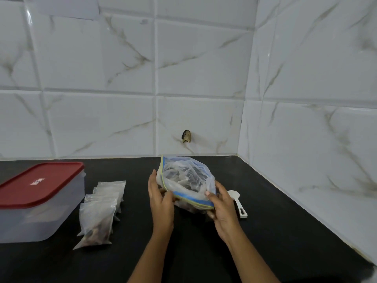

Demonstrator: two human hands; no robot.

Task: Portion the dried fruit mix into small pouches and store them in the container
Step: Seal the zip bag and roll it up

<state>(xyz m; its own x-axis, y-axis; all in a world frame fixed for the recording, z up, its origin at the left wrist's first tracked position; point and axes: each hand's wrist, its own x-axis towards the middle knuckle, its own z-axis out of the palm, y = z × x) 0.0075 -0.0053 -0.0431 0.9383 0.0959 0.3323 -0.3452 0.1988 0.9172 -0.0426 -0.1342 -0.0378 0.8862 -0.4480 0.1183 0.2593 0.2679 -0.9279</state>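
Holding the bag [185, 178] in 2 hands here, just off the bench [204, 254], roughly mid-bench and close to the back edge. The left hand [161, 201] has its fingers [153, 180] up along the bag's side with the thumb pressed in near the zip strip. The right hand [222, 209] pinches the strip from the other end, thumb on top, fingers underneath. I honestly can't tell if the zip is sealed or open, and the strip looks folded over on itself.

The pouches [100, 213] sit in a leaning row toward the left edge. They're just beside the container [40, 219], which still has its red lid [38, 182] on. The scoop [237, 203] lies near the right hand.

What I'd worry about:
- If that zip is open, tipping the mouth toward the front edge dumps the mix onto the bench.
- The plastic is thin and crumpled, so a loose pinch could let the bag slide out.
- The right wrist could knock the scoop toward the right edge.
- The pouches lean on each other, so bumping 1 may topple the rest.
- Nothing gets stored until that lid comes off.
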